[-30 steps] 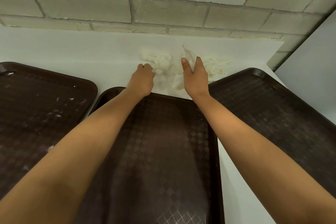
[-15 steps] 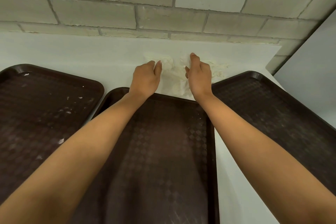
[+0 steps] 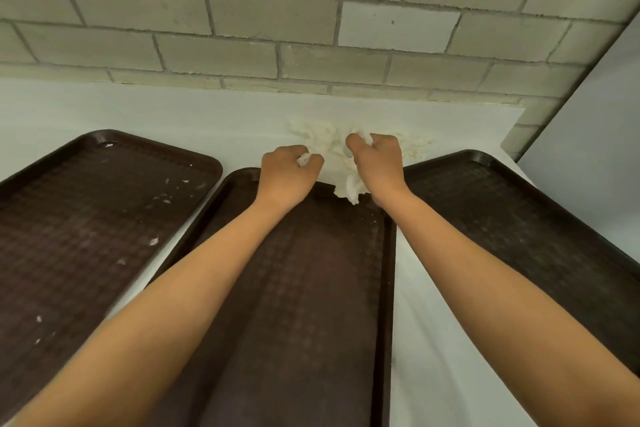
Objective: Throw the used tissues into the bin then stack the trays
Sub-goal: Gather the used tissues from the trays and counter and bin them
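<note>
A heap of crumpled white used tissues (image 3: 322,137) lies on the white table beyond the middle tray. My left hand (image 3: 289,172) is curled round a wad of tissue that shows between its fingers. My right hand (image 3: 377,165) grips another clump, and a tail of that tissue hangs below it over the middle tray's far rim. Three dark brown trays lie side by side: the left tray (image 3: 86,218) with small white scraps on it, the middle tray (image 3: 304,305) under my forearms, and the right tray (image 3: 519,218).
A pale brick wall (image 3: 311,28) rises right behind the table (image 3: 433,340). A grey panel (image 3: 595,149) closes the right side. No bin is in view.
Both hands have curled from open fingers into fists around the tissues and drawn them slightly towards me. The view has tilted down a little.
</note>
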`<state>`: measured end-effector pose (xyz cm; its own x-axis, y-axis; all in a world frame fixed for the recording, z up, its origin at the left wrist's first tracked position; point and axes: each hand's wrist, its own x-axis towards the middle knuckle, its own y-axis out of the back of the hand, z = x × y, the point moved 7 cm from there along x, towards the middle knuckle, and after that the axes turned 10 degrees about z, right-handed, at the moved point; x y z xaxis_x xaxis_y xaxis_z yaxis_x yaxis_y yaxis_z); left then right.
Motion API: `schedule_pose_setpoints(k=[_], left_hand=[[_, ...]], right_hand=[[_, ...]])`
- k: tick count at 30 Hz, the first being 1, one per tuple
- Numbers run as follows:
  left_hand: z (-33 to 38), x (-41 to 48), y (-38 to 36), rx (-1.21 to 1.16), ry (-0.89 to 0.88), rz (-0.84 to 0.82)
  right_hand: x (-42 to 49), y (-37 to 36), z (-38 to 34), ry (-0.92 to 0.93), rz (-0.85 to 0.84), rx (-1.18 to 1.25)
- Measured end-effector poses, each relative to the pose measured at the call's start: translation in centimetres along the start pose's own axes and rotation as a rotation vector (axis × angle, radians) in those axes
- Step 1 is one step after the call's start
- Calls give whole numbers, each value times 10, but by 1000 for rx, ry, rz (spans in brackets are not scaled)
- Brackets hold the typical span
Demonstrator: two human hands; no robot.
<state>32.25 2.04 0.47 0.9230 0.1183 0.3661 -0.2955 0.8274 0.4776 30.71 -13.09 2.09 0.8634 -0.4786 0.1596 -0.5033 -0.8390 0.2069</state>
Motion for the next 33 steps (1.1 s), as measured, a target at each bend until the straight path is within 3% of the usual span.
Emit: schedule_pose_setpoints(k=[5,20,33], left_hand=[[14,-27,10,116,-58,-24],[41,-107,90,21,-50,108],[68,-232,144,12,33,77]], right_hand=[[-16,9,-14,15,-38,55],[-106,50,-64,220,-39,29],[-240,117,-68,152,-66,75]])
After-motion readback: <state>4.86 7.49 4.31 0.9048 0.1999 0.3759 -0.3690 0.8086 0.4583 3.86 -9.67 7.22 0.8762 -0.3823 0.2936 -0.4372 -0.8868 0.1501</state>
